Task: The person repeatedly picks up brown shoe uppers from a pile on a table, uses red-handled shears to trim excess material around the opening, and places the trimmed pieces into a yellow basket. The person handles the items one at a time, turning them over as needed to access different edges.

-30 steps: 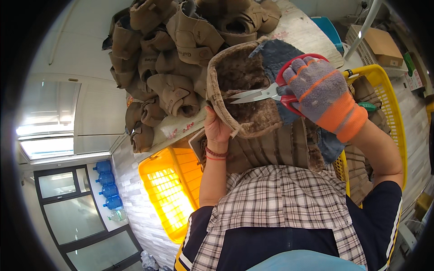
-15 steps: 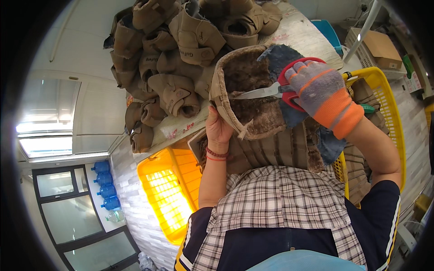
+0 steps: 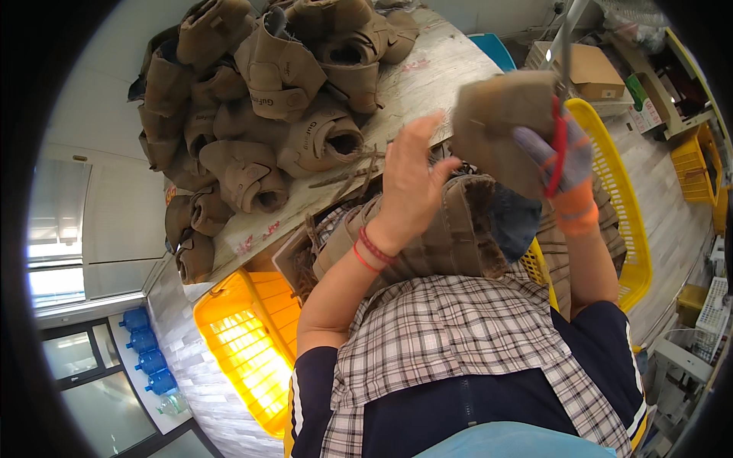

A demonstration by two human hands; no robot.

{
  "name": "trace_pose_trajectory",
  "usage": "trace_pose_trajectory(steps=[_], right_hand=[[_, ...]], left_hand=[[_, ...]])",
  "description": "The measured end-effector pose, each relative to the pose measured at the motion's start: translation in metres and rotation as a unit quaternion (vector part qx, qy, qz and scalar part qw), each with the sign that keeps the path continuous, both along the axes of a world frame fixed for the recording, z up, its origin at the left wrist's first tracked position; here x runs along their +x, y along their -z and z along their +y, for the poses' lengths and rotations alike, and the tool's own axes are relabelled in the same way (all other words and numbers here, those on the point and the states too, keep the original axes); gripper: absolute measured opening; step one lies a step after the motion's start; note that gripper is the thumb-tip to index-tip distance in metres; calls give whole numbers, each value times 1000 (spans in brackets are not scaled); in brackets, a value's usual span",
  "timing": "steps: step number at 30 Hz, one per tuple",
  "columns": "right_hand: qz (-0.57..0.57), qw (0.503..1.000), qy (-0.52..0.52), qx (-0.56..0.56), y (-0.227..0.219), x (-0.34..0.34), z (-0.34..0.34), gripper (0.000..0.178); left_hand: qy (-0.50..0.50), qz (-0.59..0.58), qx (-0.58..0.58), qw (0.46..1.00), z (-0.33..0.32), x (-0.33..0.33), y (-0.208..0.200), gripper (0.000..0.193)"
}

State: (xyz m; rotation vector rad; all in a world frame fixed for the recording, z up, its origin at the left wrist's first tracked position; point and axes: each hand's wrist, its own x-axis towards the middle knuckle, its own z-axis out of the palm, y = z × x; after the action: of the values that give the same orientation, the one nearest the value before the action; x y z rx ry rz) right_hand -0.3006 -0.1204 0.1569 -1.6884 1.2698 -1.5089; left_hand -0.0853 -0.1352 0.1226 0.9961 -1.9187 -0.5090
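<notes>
My right hand (image 3: 569,172), in a grey and orange glove, is closed around red-handled scissors (image 3: 560,145) and also grips a brown shoe upper (image 3: 500,126), blurred by motion. The scissor blades are hidden. My bare left hand (image 3: 412,183) is raised to the left of the upper, apart from it, fingers spread and holding nothing. Below both hands a row of stacked brown fleece-lined uppers (image 3: 427,240) lies across my lap, with blue lining (image 3: 513,221) at its right end.
A heap of brown uppers (image 3: 279,69) covers much of the table (image 3: 427,76) at the far left. Brown trimmed strips (image 3: 347,175) lie at its edge. One yellow basket (image 3: 244,336) stands at left, another (image 3: 630,221) holding brown pieces at right. Blue water bottles (image 3: 149,351) line the left wall.
The upper has turned, its fleecy opening out of sight, and moved right into my right hand with the scissors. My left hand has let go of it and risen. The view has shifted rightward.
</notes>
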Motion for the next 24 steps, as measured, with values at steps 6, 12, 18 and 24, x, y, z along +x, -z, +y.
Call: trace_pose_trajectory(steps=[6,12,18,24], right_hand=[[-3,973,-60,223,34,-29,90,38],[-173,911,-191,322,89,19,77,37],[-128,912,-140,364,108,11,73,37],[-212,837,-256,434,86,32,71,46]], left_hand=[[237,-189,10,953,38,20,24,29],[302,-107,48,946,40,45,32,26],[-374,69,11,925,107,136,51,19],[-236,412,347,809,169,165,99,29]])
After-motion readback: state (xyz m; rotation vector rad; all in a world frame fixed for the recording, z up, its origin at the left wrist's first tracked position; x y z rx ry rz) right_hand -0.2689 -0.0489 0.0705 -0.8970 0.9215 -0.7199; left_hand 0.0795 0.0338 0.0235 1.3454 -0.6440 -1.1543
